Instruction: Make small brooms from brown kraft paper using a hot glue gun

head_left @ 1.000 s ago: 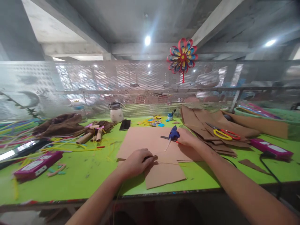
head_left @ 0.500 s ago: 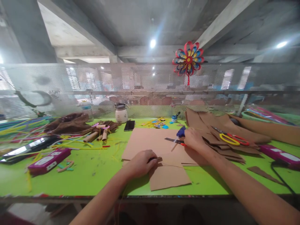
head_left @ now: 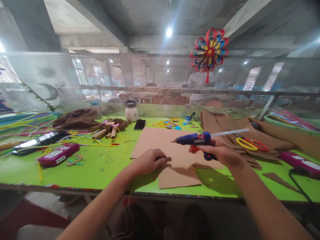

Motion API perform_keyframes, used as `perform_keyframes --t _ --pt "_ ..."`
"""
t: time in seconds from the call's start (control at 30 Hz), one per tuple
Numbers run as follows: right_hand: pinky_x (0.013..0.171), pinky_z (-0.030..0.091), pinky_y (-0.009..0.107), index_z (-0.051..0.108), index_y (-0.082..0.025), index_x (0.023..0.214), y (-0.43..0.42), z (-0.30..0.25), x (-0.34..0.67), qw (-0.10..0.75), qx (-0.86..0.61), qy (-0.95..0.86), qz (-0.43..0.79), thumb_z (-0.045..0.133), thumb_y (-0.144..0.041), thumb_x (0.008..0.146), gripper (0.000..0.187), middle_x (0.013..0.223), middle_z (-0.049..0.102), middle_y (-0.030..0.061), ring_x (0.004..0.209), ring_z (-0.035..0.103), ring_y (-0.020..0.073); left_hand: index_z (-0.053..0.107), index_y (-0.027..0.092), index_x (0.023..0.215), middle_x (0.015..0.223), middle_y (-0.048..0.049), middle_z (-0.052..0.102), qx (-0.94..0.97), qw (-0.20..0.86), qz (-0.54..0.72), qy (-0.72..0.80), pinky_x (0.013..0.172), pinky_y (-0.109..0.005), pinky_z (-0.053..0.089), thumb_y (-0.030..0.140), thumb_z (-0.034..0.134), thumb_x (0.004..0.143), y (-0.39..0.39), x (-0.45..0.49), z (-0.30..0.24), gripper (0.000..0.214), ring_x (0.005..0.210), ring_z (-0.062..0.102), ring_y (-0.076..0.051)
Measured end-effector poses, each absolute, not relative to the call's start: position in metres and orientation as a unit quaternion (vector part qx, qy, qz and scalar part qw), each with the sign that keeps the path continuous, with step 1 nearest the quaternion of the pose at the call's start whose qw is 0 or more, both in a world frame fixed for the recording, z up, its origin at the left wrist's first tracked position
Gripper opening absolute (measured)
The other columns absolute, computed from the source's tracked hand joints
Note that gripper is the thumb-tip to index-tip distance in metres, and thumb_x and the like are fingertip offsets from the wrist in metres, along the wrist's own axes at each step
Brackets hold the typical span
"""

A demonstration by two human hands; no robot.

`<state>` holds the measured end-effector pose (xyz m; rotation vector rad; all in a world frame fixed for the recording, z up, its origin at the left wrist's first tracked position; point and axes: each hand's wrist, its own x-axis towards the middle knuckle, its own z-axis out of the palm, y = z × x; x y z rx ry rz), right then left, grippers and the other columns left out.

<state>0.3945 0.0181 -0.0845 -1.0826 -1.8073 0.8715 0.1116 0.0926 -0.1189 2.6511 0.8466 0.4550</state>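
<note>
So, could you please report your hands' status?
Right hand holding blue glue gun over cardboard. Left hand pinching small brown piece. Scissors off right, on brown sheets.

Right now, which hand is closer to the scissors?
Right. The right hand, holding the glue gun, is in front and left of the scissors; the left hand is farther left.

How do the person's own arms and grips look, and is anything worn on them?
The left forearm and right forearm show no sleeves. The left grip and right grip are bare human hands without gloves. No watch or bracelet is visible; smaller details are too blurred to tell.
</note>
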Motion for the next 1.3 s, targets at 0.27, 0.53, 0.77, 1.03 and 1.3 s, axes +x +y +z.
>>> perform_keyframes --t 0.27,0.53,0.77,1.03,1.3 --pt "0.079 0.050 0.034 0.068 -0.017 0.095 0.017 -0.090 0.391 0.320 -0.422 -0.782 0.327 0.051 -0.044 0.091 0.032 0.093 0.072 0.0080 0.088 0.064 0.0203 0.069 0.021 0.101 0.090 -0.0064 0.064 0.939 0.104 0.155 0.289 0.074 -0.026 0.042 0.043 0.037 0.095 0.076 0.113 -0.108 0.039 0.084 0.058 -0.017" --pt "0.060 0.047 0.026 0.066 -0.012 0.092 0.018 -0.100 0.388 0.327 -0.436 -0.744 0.386 0.050 -0.051 0.090 0.042 0.071 0.071 0.0075 0.066 0.067 0.0167 0.069 0.021 0.089 0.086 -0.0054 0.056 0.937 0.061 0.163 0.303 0.072 -0.026 0.040 0.040 0.036 0.096 0.070 0.111 -0.114 0.039 0.083 0.054 -0.017" --pt "0.043 0.036 0.020 0.070 -0.008 0.081 0.028 -0.101 0.397 0.351 -0.426 -0.731 0.401 0.052 -0.060 0.084 0.055 0.053 0.058 0.0022 0.045 0.055 0.0101 0.061 0.018 0.080 0.088 -0.0039 0.058 0.902 0.096 0.186 0.377 0.071 -0.027 0.039 0.042 0.045 0.091 0.069 0.110 -0.118 0.031 0.081 0.053 -0.016" --pt "0.042 0.036 0.017 0.071 -0.010 0.078 0.036 -0.109 0.390 0.368 -0.430 -0.716 0.409 0.060 -0.060 0.077 0.052 0.062 0.061 0.0031 0.047 0.053 0.0080 0.067 0.019 0.074 0.089 -0.0061 0.060 0.896 0.108 0.150 0.405 0.071 -0.028 0.040 0.047 0.048 0.088 0.072 0.112 -0.112 0.036 0.083 0.057 -0.018" --pt "0.046 0.036 0.018 0.074 -0.012 0.080 0.033 -0.117 0.392 0.362 -0.457 -0.717 0.382 0.062 -0.053 0.078 0.043 0.063 0.060 0.0023 0.051 0.053 0.0090 0.071 0.021 0.084 0.093 -0.0081 0.062 0.882 0.112 0.170 0.424 0.075 -0.031 0.040 0.041 0.052 0.086 0.069 0.112 -0.117 0.028 0.090 0.057 -0.021"
